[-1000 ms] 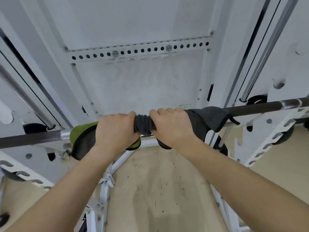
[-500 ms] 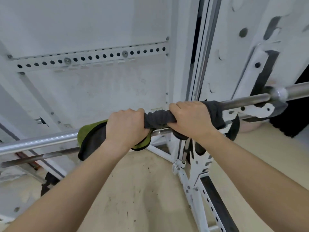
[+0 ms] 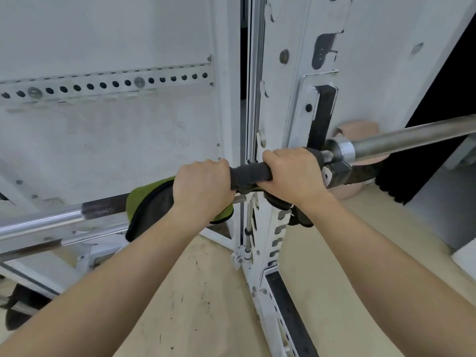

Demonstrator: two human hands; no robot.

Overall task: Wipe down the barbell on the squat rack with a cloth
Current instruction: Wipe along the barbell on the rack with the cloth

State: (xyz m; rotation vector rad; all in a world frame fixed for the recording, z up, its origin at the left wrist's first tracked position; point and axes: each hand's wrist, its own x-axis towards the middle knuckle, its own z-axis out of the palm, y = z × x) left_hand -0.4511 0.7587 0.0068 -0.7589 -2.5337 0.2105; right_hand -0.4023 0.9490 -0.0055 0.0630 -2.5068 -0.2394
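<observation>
The steel barbell (image 3: 51,221) runs from lower left to upper right across the white squat rack upright (image 3: 280,124). A cloth (image 3: 148,204), dark grey on one side and green on the other, is wrapped around the bar. My left hand (image 3: 202,188) grips the cloth over the bar, with the green end hanging to its left. My right hand (image 3: 292,173) grips the cloth's right part, right beside the bar's collar (image 3: 342,152) and the rack hook. The bar section under the cloth is hidden.
The bare sleeve (image 3: 412,136) of the bar sticks out to the right past the upright. A perforated strip (image 3: 108,85) is bolted on the white wall behind. The slotted rack post (image 3: 273,243) drops to a beige floor. A dark opening lies at far right.
Both hands have slid the cloth rightward along the bar, from its middle to the collar at the right upright. My view has turned right with them.
</observation>
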